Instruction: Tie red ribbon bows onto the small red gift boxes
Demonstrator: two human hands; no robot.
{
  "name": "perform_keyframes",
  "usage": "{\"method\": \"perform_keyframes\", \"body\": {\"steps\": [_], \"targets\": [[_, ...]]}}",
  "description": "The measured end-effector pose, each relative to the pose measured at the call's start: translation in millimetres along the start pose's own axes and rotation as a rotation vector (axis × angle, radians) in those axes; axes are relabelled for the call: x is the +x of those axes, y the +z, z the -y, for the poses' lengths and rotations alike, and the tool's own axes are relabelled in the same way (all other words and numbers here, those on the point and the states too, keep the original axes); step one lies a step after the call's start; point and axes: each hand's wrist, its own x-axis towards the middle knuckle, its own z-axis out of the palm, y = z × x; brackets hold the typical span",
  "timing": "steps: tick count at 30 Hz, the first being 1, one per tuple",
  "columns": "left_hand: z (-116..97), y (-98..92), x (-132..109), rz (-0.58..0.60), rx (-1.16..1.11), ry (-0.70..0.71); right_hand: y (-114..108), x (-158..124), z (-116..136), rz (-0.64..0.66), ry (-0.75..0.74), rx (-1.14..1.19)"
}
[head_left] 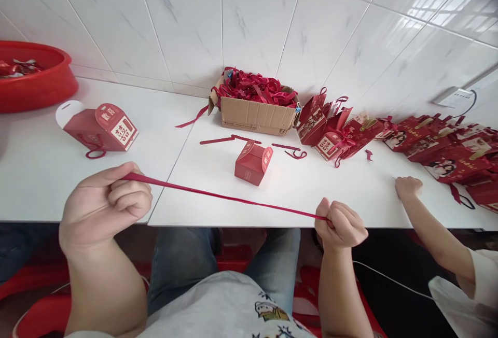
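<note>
A dark red ribbon (pixel 233 199) is stretched taut between my two hands, above the front of the white table. My left hand (pixel 107 203) is closed on one end, its thumb laid along the ribbon. My right hand (pixel 340 223) grips the other end in a fist, lower and to the right. Just beyond the ribbon stands a small red gift box (pixel 251 168) with rounded flaps folded in at the top. Another red box (pixel 99 128), with its top flaps raised apart and a cord loop at its base, sits past my left hand.
A cardboard box (pixel 259 116) of red ribbons stands by the tiled wall. Loose ribbon pieces (pixel 216 141) lie before it. Red gift boxes and bags (pixel 439 146) crowd the right side. A red basin (pixel 37 86) is far left. Another person's hand (pixel 408 187) rests at right.
</note>
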Motion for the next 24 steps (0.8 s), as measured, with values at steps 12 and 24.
{"method": "perform_keyframes", "body": {"steps": [12, 24], "targets": [[-22, 67.3, 37, 0.535, 0.096, 0.062, 20, 40, -34, 0.429, 0.898, 0.851], [12, 114.6, 65, 0.570, 1.792, 0.794, -24, 133, -72, -0.523, 0.442, 2.327]]}}
